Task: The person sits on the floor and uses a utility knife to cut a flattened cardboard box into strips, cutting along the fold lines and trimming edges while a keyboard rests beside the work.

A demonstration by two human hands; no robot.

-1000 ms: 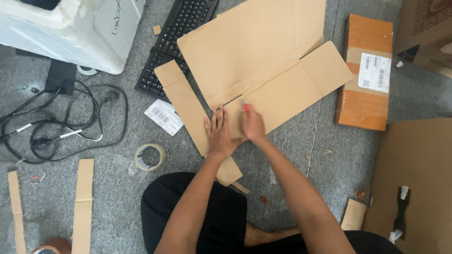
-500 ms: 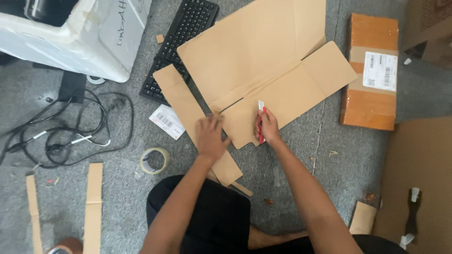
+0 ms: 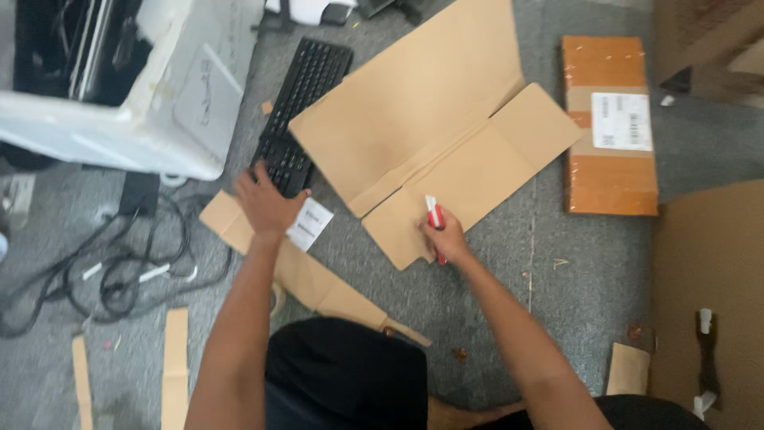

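Observation:
A large flattened cardboard sheet (image 3: 446, 135) lies on the grey floor. My right hand (image 3: 446, 239) grips a red utility knife (image 3: 434, 219) at the sheet's near edge, blade end pointing away from me. My left hand (image 3: 267, 203) rests flat on a long cut cardboard strip (image 3: 318, 283), which lies off to the left of the sheet. That hand is beside a small white label card (image 3: 309, 224) and the near end of a black keyboard (image 3: 298, 111).
A white machine (image 3: 143, 95) stands at upper left, with tangled cables (image 3: 119, 271) below it. A taped orange-brown box (image 3: 609, 123) lies at right. Narrow cardboard strips (image 3: 175, 358) lie at lower left, more cardboard (image 3: 708, 287) at far right.
My left hand has slid the long strip to the left, away from the big sheet. My right hand now holds the red knife at the sheet's edge.

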